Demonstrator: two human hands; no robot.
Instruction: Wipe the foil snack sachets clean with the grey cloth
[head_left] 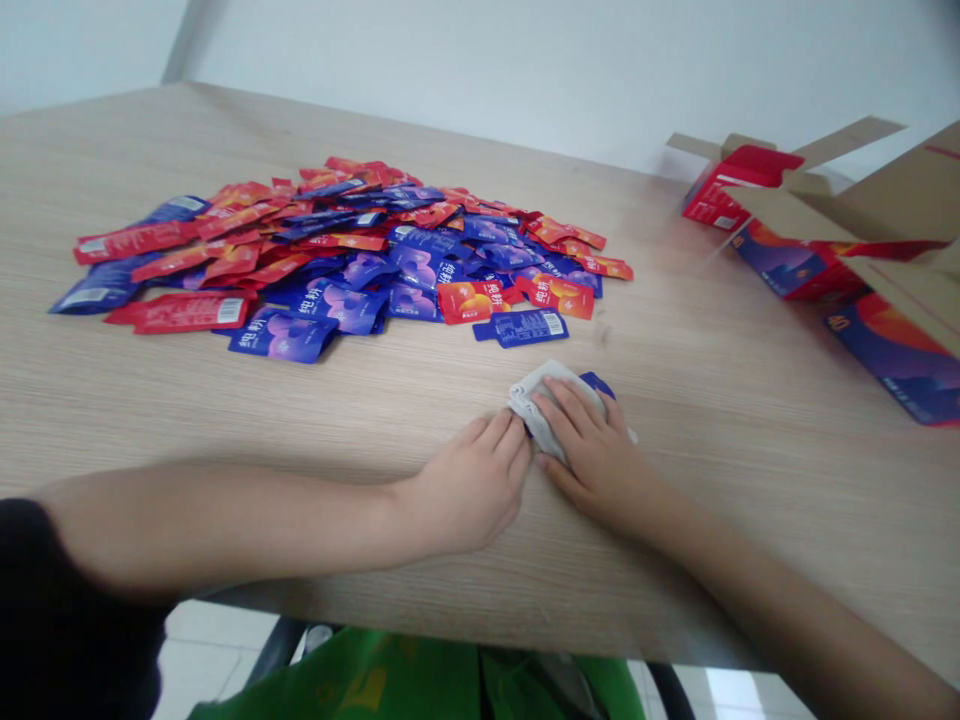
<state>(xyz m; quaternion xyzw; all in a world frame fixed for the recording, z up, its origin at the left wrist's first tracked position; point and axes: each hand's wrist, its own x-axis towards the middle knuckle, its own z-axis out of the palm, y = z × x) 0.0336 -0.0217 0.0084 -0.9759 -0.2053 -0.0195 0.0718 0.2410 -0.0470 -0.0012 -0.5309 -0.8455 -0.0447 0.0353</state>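
A folded white cloth (541, 386) lies over a blue pouch (598, 383) on the table in front of me. Only the far corner and a sliver of the pouch's left side show beneath the cloth. My right hand (589, 440) presses the cloth down on the pouch, fingers laid over it and the thumb on its near side. At the left edge my left hand (484, 480) is closed, its fingertips pinching the pouch's end, which they mostly hide. Just beyond the cloth lies another blue pouch (525, 328), flat with its barcode side up.
A wide heap of red and blue pouches (337, 250) spreads over the far left and middle of the wooden table (360, 410). To the right stand open printed cartons, a red one (739, 185) behind blue ones (892, 350). A white wall rises behind the table.
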